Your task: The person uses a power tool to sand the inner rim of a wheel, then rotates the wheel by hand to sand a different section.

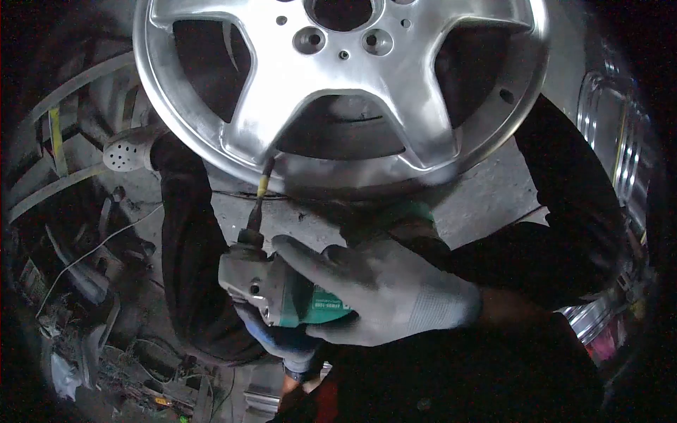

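A silver alloy wheel (pixel 331 67) with wide spokes fills the top of the view. Below it, my right hand (pixel 395 289) in a grey glove wraps round the green body of an angle grinder (pixel 296 299), one finger stretched along its top. From underneath, my left hand (pixel 282 342), in a grey and blue glove, supports the grinder behind its metal head; its fingers are partly hidden. A slim shaft bit (pixel 259 204) with a yellow band sticks up from the head, its dark tip overlapping the rim near a spoke's end.
Metal frames and loose scrap parts (pixel 92 282) with a thin cable (pixel 99 247) clutter the left side. Shiny chromed pieces (pixel 599 120) stand at the right. Grey floor (pixel 493 190) shows below the wheel, beside my dark-clothed legs (pixel 187 261).
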Motion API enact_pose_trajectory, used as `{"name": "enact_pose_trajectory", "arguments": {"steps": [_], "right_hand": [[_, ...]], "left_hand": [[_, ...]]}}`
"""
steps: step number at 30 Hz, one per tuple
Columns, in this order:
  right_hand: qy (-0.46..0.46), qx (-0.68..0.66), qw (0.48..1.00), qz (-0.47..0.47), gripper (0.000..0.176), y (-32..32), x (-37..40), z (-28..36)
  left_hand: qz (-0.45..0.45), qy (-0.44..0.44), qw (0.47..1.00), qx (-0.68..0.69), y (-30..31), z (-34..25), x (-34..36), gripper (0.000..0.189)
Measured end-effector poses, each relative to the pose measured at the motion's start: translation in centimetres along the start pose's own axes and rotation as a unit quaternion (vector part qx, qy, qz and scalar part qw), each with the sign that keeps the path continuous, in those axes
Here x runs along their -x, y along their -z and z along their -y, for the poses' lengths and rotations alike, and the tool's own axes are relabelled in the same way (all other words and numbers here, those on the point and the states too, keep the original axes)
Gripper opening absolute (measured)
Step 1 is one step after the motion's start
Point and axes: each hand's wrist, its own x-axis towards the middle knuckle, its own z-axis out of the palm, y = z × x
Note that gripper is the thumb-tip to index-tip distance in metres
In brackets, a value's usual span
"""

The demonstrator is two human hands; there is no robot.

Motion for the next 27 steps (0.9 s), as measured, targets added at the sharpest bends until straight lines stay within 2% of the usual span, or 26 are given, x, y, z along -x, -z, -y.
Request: {"name": "enact_pose_trajectory", "arguments": {"steps": [2,3,7,9,13,15,20,22,23,24,25,26,27], "right_hand": [[-0.003,-0.019,1.000,0.003,0.100,-0.2,-0.1,0.2],[0.006,-0.007,1.000,0.007,0.101,-0.3,-0.1,0.1],[0.001,0.023,1.000,0.016,0.101,0.2,0.1,-0.1],[0.003,0.017,1.000,0.000,0.101,0.2,0.3,-0.7],[0.002,0.024,1.000,-0.012,0.102,0.3,0.3,-0.6],[0.008,0.043,0.999,-0.007,0.103,0.1,0.2,-0.3],[0.006,0.000,1.000,0.011,0.101,-0.1,0.0,-0.1],[-0.006,0.005,1.000,0.015,0.101,0.4,0.3,-0.5],[-0.019,0.009,1.000,0.019,0.102,0.7,0.5,-0.6],[-0.019,0.011,1.000,0.019,0.102,0.7,0.7,-0.8],[-0.015,0.017,1.000,-0.006,0.102,0.6,0.9,-1.0],[-0.010,0.023,0.999,-0.031,0.102,0.6,1.0,-1.2],[-0.009,0.025,0.999,-0.030,0.102,0.6,1.2,-1.2]], "left_hand": [[-0.020,-0.006,1.000,0.003,0.5,-0.4,0.5,0.069],[0.029,-0.074,0.993,-0.086,1.4,0.0,0.0,0.069],[0.023,-0.080,0.993,-0.081,1.1,1.5,0.4,0.069],[0.076,-0.085,0.986,-0.123,0.5,1.6,0.1,0.070],[0.085,-0.084,0.984,-0.130,0.4,1.3,0.0,0.071],[0.031,-0.021,0.999,0.025,0.7,0.9,0.5,0.078],[0.042,-0.042,0.998,-0.015,1.5,1.1,0.4,0.078],[0.043,-0.078,0.990,-0.107,0.5,1.5,0.3,0.079],[0.086,-0.085,0.989,-0.087,-0.2,1.2,0.2,0.077],[0.086,-0.084,0.989,-0.085,-0.7,1.1,0.1,0.077],[0.084,0.017,0.995,0.055,-1.2,0.9,0.1,0.074],[0.080,0.118,0.971,0.193,-1.6,0.7,0.0,0.071],[0.101,0.184,0.938,0.277,-1.9,0.3,-0.3,0.066]]}}
